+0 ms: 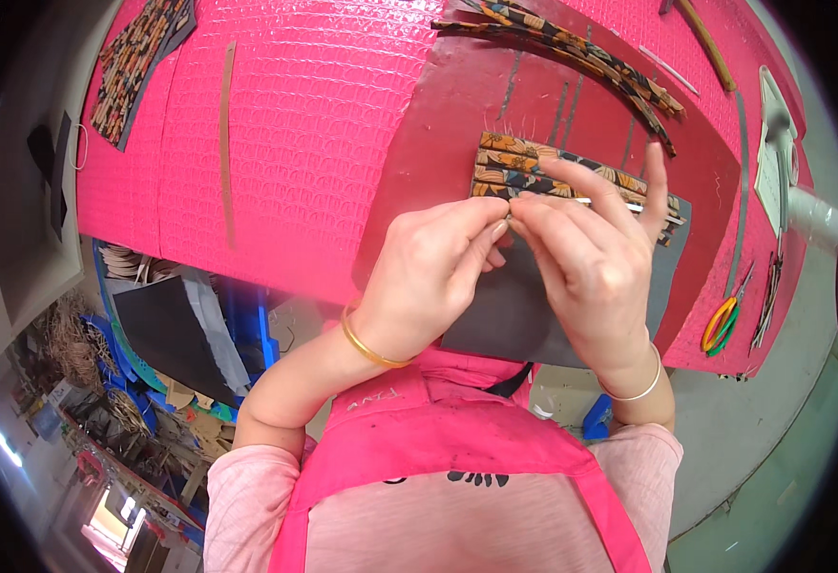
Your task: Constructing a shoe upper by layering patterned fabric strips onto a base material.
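Note:
My left hand [429, 267] and my right hand [591, 267] meet over the work, thumb and fingertips of each pinched close together. What lies between the fingertips is too small and covered to name. Just beyond them, floral fabric strips [507, 144] in black, orange and yellow lie in rows along the far edge of a dark grey sheet [500, 315]. A thin white rod [632, 206] shows past my right fingers, across the strips; whether that hand grips it I cannot tell. My right index and little fingers stick up, away from the pinch.
A dark red mat [409, 181] covers part of the pink table [314, 115]. Loose floral strips [572, 46] curve across its far side. Scissors [721, 326] with yellow and green handles lie at right. A wooden handle [707, 48], a tan strip [227, 143] and floral fabric [137, 72] also rest on the table.

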The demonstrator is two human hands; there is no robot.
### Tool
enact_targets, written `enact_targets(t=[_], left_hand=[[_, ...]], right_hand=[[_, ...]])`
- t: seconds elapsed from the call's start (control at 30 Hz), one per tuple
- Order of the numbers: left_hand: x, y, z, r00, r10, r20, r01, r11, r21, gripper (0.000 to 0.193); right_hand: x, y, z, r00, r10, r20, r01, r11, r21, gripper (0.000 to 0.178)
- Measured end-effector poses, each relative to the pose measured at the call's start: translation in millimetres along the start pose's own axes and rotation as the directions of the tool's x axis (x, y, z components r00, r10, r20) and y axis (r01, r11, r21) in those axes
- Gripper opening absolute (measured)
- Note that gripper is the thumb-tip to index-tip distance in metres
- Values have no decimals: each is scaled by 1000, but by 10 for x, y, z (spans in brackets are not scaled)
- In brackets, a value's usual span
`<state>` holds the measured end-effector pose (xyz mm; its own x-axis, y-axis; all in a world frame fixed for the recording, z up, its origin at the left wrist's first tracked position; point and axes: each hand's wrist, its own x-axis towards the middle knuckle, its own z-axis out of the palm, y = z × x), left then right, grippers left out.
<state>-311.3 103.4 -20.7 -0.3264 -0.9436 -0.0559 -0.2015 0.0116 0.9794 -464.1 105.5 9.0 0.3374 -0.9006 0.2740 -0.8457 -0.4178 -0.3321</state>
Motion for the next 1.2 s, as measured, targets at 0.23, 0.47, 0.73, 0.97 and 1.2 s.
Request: enact_targets(t=[0.23, 0.47, 0.73, 0.97, 1.2], left_hand=[[-133, -68, 61, 981, -184, 65, 192, 973, -131, 11], [-250, -143, -47, 991, 74, 113, -84, 993, 87, 13], [-209, -76, -168, 711, 569, 414, -700, 513, 497, 35], [-355, -297, -132, 922, 314, 228, -371, 541, 755, 47], [-370, -338, -105, 930, 302, 207, -348, 550, 760, 48]], right_hand=[[-231, 35, 98, 999, 16, 52, -22, 991, 131, 12], [-1047, 1365, -366, 685, 665, 296, -359, -45, 932, 20], [-232, 404, -282, 652, 106, 750, -666, 552, 501, 17], [-36, 403, 95, 713, 332, 618, -678, 551, 486, 14], [-45, 386, 294, 838, 310, 448, -519, 708, 479, 15]])
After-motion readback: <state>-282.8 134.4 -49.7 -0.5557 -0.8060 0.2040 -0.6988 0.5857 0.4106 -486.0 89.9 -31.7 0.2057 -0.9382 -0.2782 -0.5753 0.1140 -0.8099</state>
